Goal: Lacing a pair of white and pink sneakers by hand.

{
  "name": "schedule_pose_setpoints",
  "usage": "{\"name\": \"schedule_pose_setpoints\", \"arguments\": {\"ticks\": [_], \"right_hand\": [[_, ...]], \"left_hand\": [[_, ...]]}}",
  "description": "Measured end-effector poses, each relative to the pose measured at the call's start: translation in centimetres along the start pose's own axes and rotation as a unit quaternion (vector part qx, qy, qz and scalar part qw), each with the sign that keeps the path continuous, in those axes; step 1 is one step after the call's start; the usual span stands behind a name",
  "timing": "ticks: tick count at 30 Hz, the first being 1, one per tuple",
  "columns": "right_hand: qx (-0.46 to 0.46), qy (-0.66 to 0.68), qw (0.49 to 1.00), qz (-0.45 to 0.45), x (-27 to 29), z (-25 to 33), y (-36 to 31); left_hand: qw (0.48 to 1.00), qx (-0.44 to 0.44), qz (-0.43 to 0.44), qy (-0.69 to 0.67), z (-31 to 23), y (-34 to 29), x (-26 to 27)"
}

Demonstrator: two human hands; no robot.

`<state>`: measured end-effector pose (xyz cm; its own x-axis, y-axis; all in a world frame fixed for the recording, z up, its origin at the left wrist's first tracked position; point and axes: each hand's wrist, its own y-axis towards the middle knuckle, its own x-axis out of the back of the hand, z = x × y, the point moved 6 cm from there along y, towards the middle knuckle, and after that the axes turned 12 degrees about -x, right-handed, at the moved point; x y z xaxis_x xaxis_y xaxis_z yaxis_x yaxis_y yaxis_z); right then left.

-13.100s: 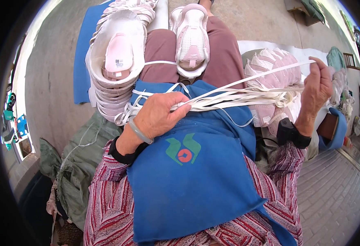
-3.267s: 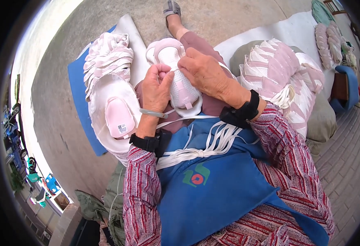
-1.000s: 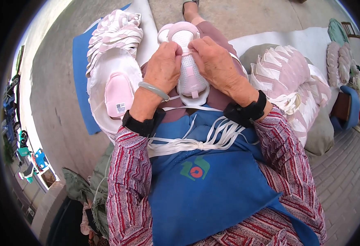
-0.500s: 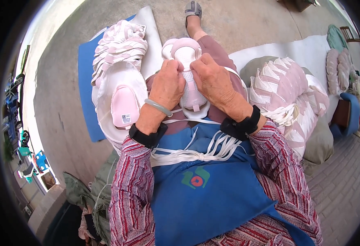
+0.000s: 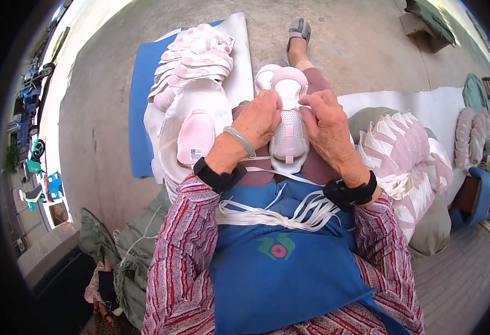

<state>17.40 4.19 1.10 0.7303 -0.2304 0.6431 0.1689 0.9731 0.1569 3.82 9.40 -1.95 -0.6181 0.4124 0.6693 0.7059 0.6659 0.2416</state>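
A pink and white mesh shoe upper (image 5: 289,137) lies over my lap with its tongue pointing away from me. My left hand (image 5: 256,123) is closed on the upper's left edge, below the padded tongue. At the opposite edge, my right hand (image 5: 330,125) pinches with thumb and forefinger; what sits between its fingertips is too small to tell. Part of a second pink and white upper (image 5: 264,73) shows behind the tongue. Across my blue apron (image 5: 278,279) rests a knotted bundle of white laces (image 5: 284,221).
On the left, stacked uppers (image 5: 195,58) lie beyond a white shoe-shaped piece with a pink insole (image 5: 196,137). More bundled uppers (image 5: 393,145) sit on a sack at the right. A blue chair (image 5: 475,195) stands farther right, and a green-covered box (image 5: 426,25) at the far right.
The view has shifted, so the scene sits farther right and a little lower. My right fingers have spread slightly from the upper's edge; my left hand keeps its grip.
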Motion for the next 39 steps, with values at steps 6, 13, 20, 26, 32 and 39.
{"name": "schedule_pose_setpoints", "arguments": {"ticks": [6, 13, 20, 26, 32, 39], "right_hand": [[0.040, -0.038, 0.997, 0.059, -2.0, 2.3, 0.2], [0.051, -0.021, 0.992, 0.116, -4.7, 1.5, 0.5], [-0.211, 0.344, 0.788, 0.464, -2.7, 8.1, -6.7], [-0.330, 0.629, 0.565, 0.419, -5.6, 5.4, -6.6], [-0.337, 0.687, 0.524, 0.374, -5.2, 5.4, -6.9], [-0.328, 0.678, 0.548, 0.365, -5.1, 5.9, -7.3]], "left_hand": [[0.978, 0.177, 0.018, -0.107, 0.9, -2.8, 3.8], [0.896, 0.310, -0.090, -0.303, -0.5, -5.5, 2.9], [0.882, 0.219, -0.218, -0.357, -4.9, -7.5, 6.9], [0.886, 0.140, -0.095, -0.431, -9.8, -8.9, 6.5], [0.875, 0.232, -0.067, -0.420, -8.6, -12.4, 5.3], [0.864, 0.262, -0.016, -0.429, -9.2, -14.2, 5.1]]}}
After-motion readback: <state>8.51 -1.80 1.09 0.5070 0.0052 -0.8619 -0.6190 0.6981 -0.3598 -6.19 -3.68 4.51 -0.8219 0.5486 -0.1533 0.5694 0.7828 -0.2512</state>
